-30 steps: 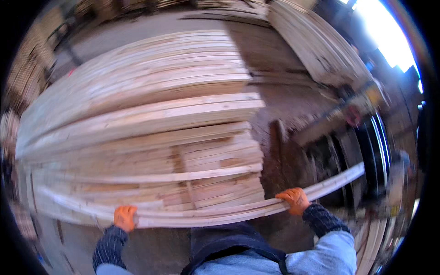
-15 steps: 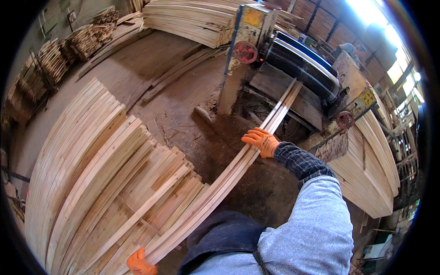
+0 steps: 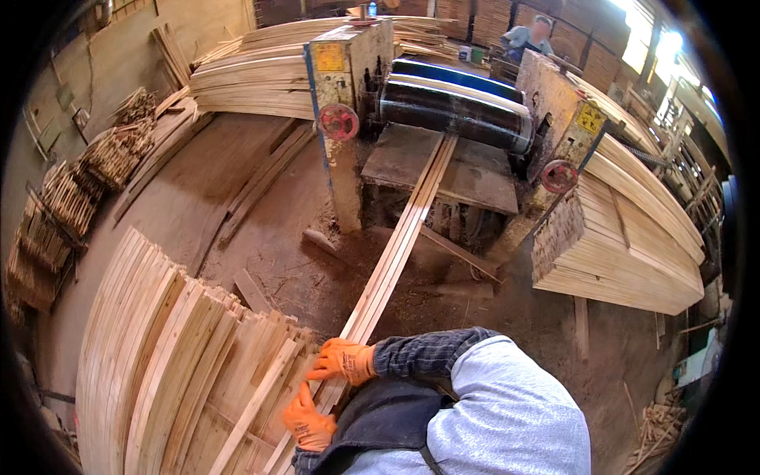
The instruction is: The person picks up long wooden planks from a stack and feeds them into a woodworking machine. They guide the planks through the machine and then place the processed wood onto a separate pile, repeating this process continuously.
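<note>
Several long, narrow wooden strips (image 3: 392, 257) lie side by side and slant from me up to a thickness planer (image 3: 455, 111), their far ends under its dark roller. Both my hands wear orange gloves. My right hand (image 3: 344, 361) is closed over the near part of the strips, fingers hooked past their left edge. Just below it, my left hand (image 3: 309, 421) is closed at the left side of the same strips, one finger pointing up near the right hand. Its grip is partly hidden. A large stack of wooden boards (image 3: 150, 340) lies close to my left.
Another board stack (image 3: 625, 245) stands right of the planer, and more boards (image 3: 253, 83) are piled behind it at left. Red handwheels (image 3: 338, 122) stick out from the planer's posts. Offcuts and shavings litter the floor. A person (image 3: 529, 38) is beyond the machine.
The strips have moved farther into the planer. My right hand has come back along them toward my body, and my left hand has moved forward beside it. My view has shifted rightward.
</note>
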Available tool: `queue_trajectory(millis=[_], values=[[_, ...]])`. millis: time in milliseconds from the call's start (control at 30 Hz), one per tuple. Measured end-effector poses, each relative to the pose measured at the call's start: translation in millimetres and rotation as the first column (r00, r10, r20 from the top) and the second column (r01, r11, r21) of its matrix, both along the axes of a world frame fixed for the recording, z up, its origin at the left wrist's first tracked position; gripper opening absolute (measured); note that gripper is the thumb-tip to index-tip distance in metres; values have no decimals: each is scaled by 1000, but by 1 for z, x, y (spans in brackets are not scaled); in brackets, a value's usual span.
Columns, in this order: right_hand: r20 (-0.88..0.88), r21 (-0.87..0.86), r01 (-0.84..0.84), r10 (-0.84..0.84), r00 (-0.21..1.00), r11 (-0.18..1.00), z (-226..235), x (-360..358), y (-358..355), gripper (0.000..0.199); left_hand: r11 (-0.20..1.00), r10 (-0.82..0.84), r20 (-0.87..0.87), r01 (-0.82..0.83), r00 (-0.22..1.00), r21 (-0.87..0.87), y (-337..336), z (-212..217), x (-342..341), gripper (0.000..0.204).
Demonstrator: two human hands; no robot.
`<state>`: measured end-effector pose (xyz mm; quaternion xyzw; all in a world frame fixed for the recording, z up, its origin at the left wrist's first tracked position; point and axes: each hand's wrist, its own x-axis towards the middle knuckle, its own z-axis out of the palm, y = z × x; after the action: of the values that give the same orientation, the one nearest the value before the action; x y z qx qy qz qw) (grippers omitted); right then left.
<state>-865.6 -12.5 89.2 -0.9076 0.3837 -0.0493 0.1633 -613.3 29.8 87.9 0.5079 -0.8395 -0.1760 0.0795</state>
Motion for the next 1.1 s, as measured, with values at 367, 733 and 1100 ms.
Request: queue_trajectory(millis=[367,733,1100], values=[[-8,-139,116,-118,993,984,-21,-141,-21,76,580,131,46,-38,990,-814,65,-40,163,37],[-36,-402,243,-281,959,883,-63,-146,-41,84,946,219,350,-111,911,-304,60,-11,138,49],[71,58,-196,192,979,979,-24,43,26,81,982,173,4,-173,985,74,47,5,8,78]])
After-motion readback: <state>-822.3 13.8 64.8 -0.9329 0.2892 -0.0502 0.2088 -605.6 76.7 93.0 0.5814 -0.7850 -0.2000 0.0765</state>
